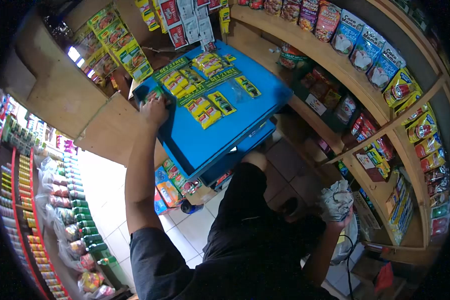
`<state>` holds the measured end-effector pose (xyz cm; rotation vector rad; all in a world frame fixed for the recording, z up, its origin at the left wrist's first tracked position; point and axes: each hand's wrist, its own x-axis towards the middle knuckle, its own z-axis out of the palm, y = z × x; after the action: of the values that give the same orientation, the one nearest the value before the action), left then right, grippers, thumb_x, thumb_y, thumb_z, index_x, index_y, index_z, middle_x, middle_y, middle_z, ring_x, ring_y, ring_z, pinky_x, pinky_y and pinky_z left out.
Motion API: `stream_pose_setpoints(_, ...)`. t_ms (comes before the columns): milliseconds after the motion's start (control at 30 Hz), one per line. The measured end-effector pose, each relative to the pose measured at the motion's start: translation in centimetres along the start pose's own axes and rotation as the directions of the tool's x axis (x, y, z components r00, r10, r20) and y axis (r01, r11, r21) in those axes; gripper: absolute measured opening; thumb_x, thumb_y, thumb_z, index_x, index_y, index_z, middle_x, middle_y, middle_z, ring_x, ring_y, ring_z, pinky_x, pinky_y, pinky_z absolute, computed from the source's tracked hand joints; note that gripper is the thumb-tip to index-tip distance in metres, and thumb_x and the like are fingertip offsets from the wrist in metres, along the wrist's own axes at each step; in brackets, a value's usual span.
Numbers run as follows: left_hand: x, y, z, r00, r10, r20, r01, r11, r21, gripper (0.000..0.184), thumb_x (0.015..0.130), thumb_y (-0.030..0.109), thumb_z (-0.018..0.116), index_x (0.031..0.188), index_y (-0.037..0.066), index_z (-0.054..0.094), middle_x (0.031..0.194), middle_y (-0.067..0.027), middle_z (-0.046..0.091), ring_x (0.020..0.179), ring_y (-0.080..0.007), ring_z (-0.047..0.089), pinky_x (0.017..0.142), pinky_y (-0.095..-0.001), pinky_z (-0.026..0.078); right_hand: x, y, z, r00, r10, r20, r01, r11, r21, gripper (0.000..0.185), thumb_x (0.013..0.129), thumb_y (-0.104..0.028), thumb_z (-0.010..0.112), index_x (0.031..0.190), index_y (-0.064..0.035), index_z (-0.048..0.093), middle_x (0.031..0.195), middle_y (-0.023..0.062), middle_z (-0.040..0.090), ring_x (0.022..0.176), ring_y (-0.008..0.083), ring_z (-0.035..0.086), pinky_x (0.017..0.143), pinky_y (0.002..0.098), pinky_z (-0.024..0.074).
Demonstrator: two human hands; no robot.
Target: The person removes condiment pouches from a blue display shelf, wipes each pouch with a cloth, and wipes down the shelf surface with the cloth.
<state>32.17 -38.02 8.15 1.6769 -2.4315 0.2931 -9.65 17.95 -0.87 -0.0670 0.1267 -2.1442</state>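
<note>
Left hand: packet, near "GET 2 FREE" strip; right: wad.

"GET 2 FREE" on green strips.

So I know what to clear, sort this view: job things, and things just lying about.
Likely the job:
left hand, at the edge of the blue table
yellow packets on it
right hand, holding a crumpled wad

Just about:
coconut pouches on the shelf
green bottles
hanging sachets
</note>
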Motion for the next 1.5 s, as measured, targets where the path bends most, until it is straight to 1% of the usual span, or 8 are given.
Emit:
stream_pose_setpoints(200, -2.6, 1.5, -1.6, 0.983, 0.039, -0.178, -0.024, 0.996, 0.088, 0.041, 0.08, 0.029, 0.061, 0.12, 0.018, 0.058, 0.11, -0.0141, 0.062, 0.095, -0.034, 0.063, 0.076, -0.0497, 0.049, 1.0, -2.1, -3.5, 0.993, 0.04, -0.108, 0.014, 0.888, 0.459, 0.056, 0.09, -0.021, 0.05, 0.142, -0.0044, 0.039, 0.146, 0.0145, 0.041, 0.132, 0.0303, 0.04, 0.115, 0.0476, 0.0249)
stream_pose_setpoints(567, -0.9, -1.6, 2.3, 0.948, -0.049, -0.314, 0.043, 0.999, -0.026, 0.05, 0.09, 0.03, 0.054, 0.136, 0.01, 0.049, 0.113, -0.0175, 0.061, 0.098, -0.0324, 0.06, 0.083, -0.0446, 0.048, 0.9, -2.4, -11.1, 0.986, -0.163, -0.03, 0.161, 0.984, -0.071, 0.045, 0.096, -0.029, 0.042, 0.129, -0.0002, 0.052, 0.124, 0.017, 0.059, 0.109, 0.0291, 0.059, 0.096, 0.0427, 0.0465)
stream_pose_setpoints(667, -3.8, -1.6, 2.2, 0.909, -0.375, -0.181, -0.115, 0.192, -0.975, 0.055, 0.09, 0.031, 0.056, 0.136, 0.003, 0.046, 0.119, -0.0125, 0.059, 0.103, -0.0288, 0.06, 0.082, -0.0409, 0.052, -0.7, -0.3, -6.5, 0.963, -0.243, -0.112, 0.217, 0.954, -0.208, 0.047, 0.095, -0.03, 0.045, 0.13, 0.001, 0.05, 0.123, 0.018, 0.059, 0.108, 0.0291, 0.059, 0.092, 0.0432, 0.0487)
stream_pose_setpoints(800, -13.8, 7.7, -9.6, 0.912, -0.194, 0.362, 0.126, -0.707, -0.696, 0.056, 0.086, 0.022, 0.061, 0.135, 0.001, 0.042, 0.129, -0.0153, 0.052, 0.119, -0.0329, 0.054, 0.098, -0.0478, 0.05, -0.1, 1.7, -3.8, 0.972, -0.214, -0.1, 0.172, 0.933, -0.316, 0.049, 0.095, -0.031, 0.045, 0.13, 0.002, 0.049, 0.125, 0.018, 0.058, 0.11, 0.0304, 0.059, 0.095, 0.0445, 0.0475)
stream_pose_setpoints(1067, -20.1, 27.3, -7.2, 0.788, 0.524, 0.322, 0.611, -0.728, -0.311, 0.061, 0.082, 0.01, 0.054, 0.14, 0.004, 0.038, 0.136, -0.0155, 0.05, 0.125, -0.0329, 0.05, 0.105, -0.0533, 0.039, 2.4, 6.3, 7.6, 0.974, -0.141, -0.177, 0.066, 0.925, -0.373, 0.05, 0.096, -0.038, 0.045, 0.13, -0.002, 0.051, 0.124, 0.0137, 0.06, 0.114, 0.0327, 0.057, 0.099, 0.0445, 0.0452)
stream_pose_setpoints(1200, -22.5, 34.0, -4.8, 0.813, 0.577, -0.071, 0.202, -0.394, -0.897, 0.065, 0.093, 0.023, 0.044, 0.152, 0.012, 0.02, 0.144, -0.0109, 0.042, 0.129, -0.0258, 0.044, 0.108, -0.0397, 0.035, 3.2, 8.5, 3.2, 0.968, -0.182, 0.171, 0.174, -0.003, -0.985, 0.045, 0.097, -0.028, 0.044, 0.133, -0.0009, 0.049, 0.137, 0.0178, 0.05, 0.128, 0.0374, 0.044, 0.11, 0.0448, 0.0314)
stream_pose_setpoints(1300, -24.4, 37.5, -4.8, 0.661, 0.744, 0.101, 0.714, -0.581, -0.392, 0.066, 0.097, 0.042, 0.037, 0.153, 0.014, 0.017, 0.146, -0.0109, 0.041, 0.131, -0.0263, 0.043, 0.111, -0.0409, 0.029, 4.3, 10.5, 12.4, 0.889, -0.04, 0.457, 0.373, -0.515, -0.771, 0.051, 0.095, -0.024, 0.048, 0.14, -0.0008, 0.041, 0.151, 0.0202, 0.033, 0.142, 0.04, 0.025, 0.115, 0.0472, 0.018)
stream_pose_setpoints(1500, -23.8, 38.4, -5.6, 0.518, 0.854, -0.048, 0.824, -0.483, 0.296, 0.07, 0.096, 0.063, 0.026, 0.146, 0.016, 0.035, 0.144, -0.0128, 0.043, 0.133, -0.0305, 0.041, 0.112, -0.0464, 0.028, 5.8, 9.9, 10.5, 0.878, -0.172, 0.448, 0.27, -0.595, -0.757, 0.051, 0.092, -0.025, 0.053, 0.137, -0.0027, 0.044, 0.15, 0.0195, 0.034, 0.139, 0.0454, 0.025, 0.114, 0.0531, 0.0197)
